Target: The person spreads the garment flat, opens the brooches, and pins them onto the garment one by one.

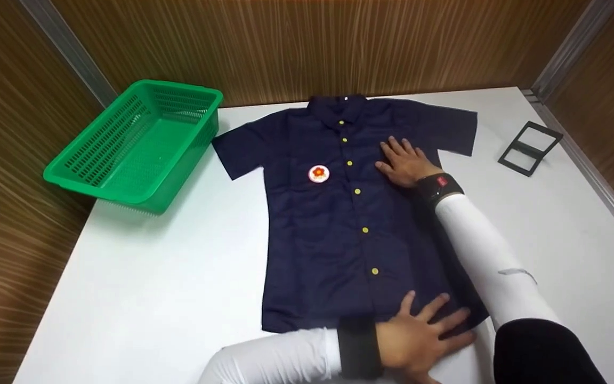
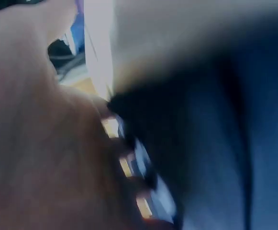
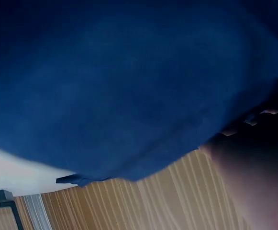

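A navy short-sleeved shirt (image 1: 317,240) with yellow buttons lies spread face up, its collar toward the back wall. On its chest sits a round white badge (image 1: 318,174) with a red flower. My right hand (image 1: 407,164) rests flat on the chest near the sleeve on the right, fingers extended. Down at the hem's right part, my left hand (image 1: 419,338) lies across the cloth edge with its fingers spread. Blurred dark cloth (image 2: 210,124) fills much of the left wrist view beside the left hand (image 2: 48,134). The right wrist view shows mostly shirt fabric (image 3: 129,86).
A green plastic basket (image 1: 179,173) with slotted sides stands at the back left of the white table (image 1: 168,288). On the right side is a black folding frame (image 1: 530,148), standing partly open. Wood-grain panels (image 1: 307,48) enclose the table's back and sides.
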`<action>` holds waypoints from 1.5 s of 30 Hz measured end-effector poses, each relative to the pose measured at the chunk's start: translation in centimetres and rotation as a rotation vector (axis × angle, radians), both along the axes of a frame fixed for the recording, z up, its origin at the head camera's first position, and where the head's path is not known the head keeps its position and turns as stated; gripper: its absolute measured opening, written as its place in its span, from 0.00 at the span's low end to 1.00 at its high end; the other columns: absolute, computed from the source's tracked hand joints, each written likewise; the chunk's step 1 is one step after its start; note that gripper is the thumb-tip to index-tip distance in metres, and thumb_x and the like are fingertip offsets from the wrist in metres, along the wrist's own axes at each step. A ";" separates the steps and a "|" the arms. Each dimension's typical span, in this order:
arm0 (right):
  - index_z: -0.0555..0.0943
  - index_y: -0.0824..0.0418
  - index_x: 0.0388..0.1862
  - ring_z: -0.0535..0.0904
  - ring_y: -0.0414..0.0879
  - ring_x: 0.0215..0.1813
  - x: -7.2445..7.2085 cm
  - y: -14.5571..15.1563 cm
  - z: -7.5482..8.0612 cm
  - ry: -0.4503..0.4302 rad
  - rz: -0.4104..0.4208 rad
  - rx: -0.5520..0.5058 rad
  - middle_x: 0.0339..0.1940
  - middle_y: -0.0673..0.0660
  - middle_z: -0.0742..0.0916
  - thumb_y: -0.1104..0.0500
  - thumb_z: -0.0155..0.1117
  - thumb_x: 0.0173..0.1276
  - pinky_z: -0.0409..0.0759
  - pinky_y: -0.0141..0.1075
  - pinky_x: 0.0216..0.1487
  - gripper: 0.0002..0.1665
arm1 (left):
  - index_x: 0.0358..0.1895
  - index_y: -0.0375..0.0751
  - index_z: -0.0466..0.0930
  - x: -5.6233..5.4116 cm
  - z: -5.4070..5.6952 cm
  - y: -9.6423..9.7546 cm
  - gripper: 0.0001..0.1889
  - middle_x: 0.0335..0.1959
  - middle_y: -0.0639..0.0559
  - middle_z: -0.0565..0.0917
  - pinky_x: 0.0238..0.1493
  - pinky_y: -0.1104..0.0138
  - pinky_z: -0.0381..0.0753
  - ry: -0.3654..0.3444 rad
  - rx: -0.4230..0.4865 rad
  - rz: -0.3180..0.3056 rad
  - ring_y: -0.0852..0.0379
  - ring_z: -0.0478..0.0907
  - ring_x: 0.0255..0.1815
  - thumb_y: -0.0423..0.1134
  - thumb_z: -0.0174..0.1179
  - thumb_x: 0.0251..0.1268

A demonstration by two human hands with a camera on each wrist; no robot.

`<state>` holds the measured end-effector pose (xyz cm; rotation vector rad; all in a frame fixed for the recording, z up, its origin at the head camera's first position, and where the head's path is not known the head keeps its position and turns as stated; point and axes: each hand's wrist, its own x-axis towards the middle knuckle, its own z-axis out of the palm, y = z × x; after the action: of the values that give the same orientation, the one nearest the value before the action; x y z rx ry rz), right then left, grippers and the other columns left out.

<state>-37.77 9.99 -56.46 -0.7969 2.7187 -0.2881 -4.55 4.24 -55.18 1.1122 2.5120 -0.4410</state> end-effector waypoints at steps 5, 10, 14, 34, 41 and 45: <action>0.43 0.60 0.87 0.36 0.70 0.87 0.4 -0.4 -0.7 -0.013 0.016 0.006 0.88 0.67 0.45 0.40 0.33 0.86 0.39 0.68 0.83 0.42 | 0.80 0.78 0.21 1.1 -0.9 0.6 0.54 0.84 0.73 0.22 0.82 0.52 0.51 -0.048 -0.068 0.029 0.59 0.23 0.87 0.79 0.50 0.63; 0.42 0.61 0.86 0.35 0.71 0.86 0.5 -0.1 -0.9 -0.031 0.020 0.012 0.87 0.68 0.44 0.39 0.33 0.85 0.38 0.68 0.82 0.43 | 0.81 0.76 0.21 1.3 -0.9 0.6 0.54 0.84 0.73 0.21 0.82 0.54 0.49 -0.087 -0.068 0.008 0.60 0.21 0.87 0.75 0.54 0.66; 0.44 0.63 0.86 0.36 0.74 0.85 0.3 0.0 -0.3 -0.010 0.035 -0.012 0.87 0.70 0.45 0.39 0.36 0.85 0.40 0.69 0.81 0.43 | 0.84 0.71 0.31 1.0 0.2 -0.9 0.50 0.86 0.69 0.31 0.82 0.56 0.54 -0.057 0.018 -0.042 0.58 0.31 0.88 0.79 0.47 0.66; 0.77 0.73 0.65 0.77 0.68 0.69 13.6 6.9 6.8 0.054 0.111 -0.266 0.64 0.72 0.82 0.57 0.63 0.76 0.70 0.60 0.73 0.26 | 0.49 0.43 0.85 6.3 1.5 -25.1 0.18 0.45 0.51 0.80 0.35 0.66 0.77 0.285 0.575 0.265 0.56 0.75 0.40 0.47 0.75 0.59; 0.81 0.69 0.58 0.85 0.54 0.48 20.2 13.3 6.0 -0.060 -0.087 -0.262 0.46 0.64 0.89 0.52 0.63 0.77 0.82 0.43 0.45 0.22 | 0.39 0.44 0.85 7.5 1.1 -25.9 0.10 0.34 0.54 0.78 0.28 0.66 0.76 0.417 0.540 0.324 0.58 0.75 0.31 0.40 0.76 0.58; 0.84 0.66 0.51 0.84 0.43 0.42 24.2 16.6 4.6 -0.106 -0.206 -0.244 0.41 0.59 0.90 0.50 0.62 0.78 0.79 0.33 0.40 0.19 | 0.37 0.43 0.86 7.4 1.0 -26.0 0.10 0.33 0.54 0.79 0.26 0.67 0.76 0.418 0.543 0.300 0.58 0.75 0.30 0.39 0.77 0.56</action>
<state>-13.61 26.56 -51.84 -0.5412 2.6987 -0.6982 2.80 -21.74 -54.21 0.8426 3.2248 0.1220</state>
